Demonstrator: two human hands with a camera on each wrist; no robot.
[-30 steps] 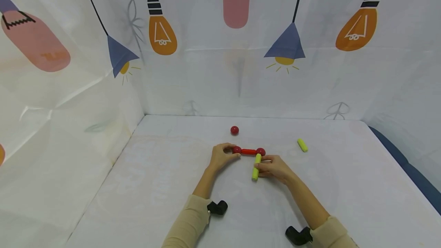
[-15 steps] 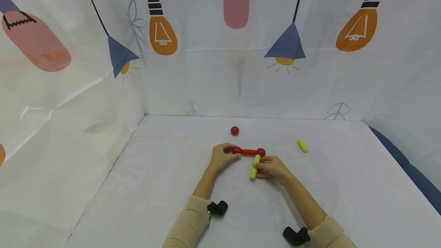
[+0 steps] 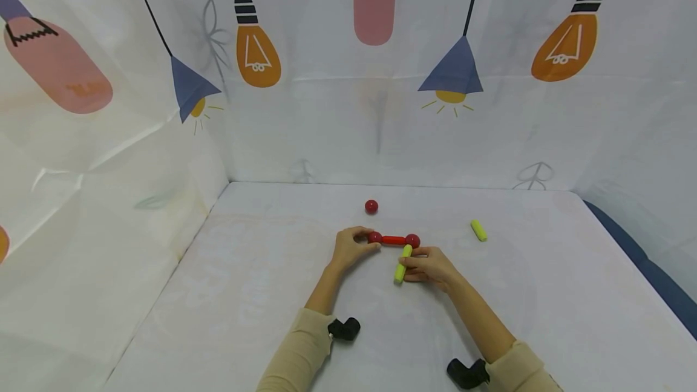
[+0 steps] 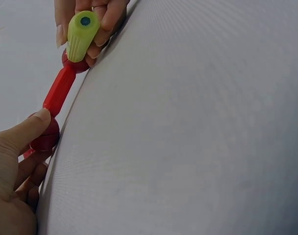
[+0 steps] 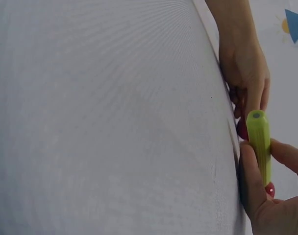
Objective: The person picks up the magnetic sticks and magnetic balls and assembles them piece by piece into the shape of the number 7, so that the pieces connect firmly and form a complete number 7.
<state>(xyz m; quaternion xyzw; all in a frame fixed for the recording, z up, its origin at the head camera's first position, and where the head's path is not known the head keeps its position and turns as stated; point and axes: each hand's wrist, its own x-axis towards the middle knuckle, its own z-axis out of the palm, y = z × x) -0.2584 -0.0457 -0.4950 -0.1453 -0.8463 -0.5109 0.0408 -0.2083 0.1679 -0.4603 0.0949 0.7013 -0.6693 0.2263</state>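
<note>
Two bare hands work over a white table (image 3: 245,271). The left hand (image 3: 348,250) pinches, between thumb and fingers, a glossy dark-red ball (image 3: 374,237) at the left end of a slim bright-red rod (image 3: 393,240); a second dark-red ball (image 3: 412,241) sits at the rod's right end, so the three make a nearly straight bar lying crosswise before the person. The right hand (image 3: 435,268) has thumb and fingers clamped on a ridged yellow-green rod (image 3: 403,265), its far end at the second ball and its near end, marked by a dark round spot, toward the person. Whether that rod is joined to the ball cannot be told. Beyond the bar lies a loose red ball (image 3: 371,207); another yellow-green stick (image 3: 478,230) lies farther right, well apart from both hands.
</note>
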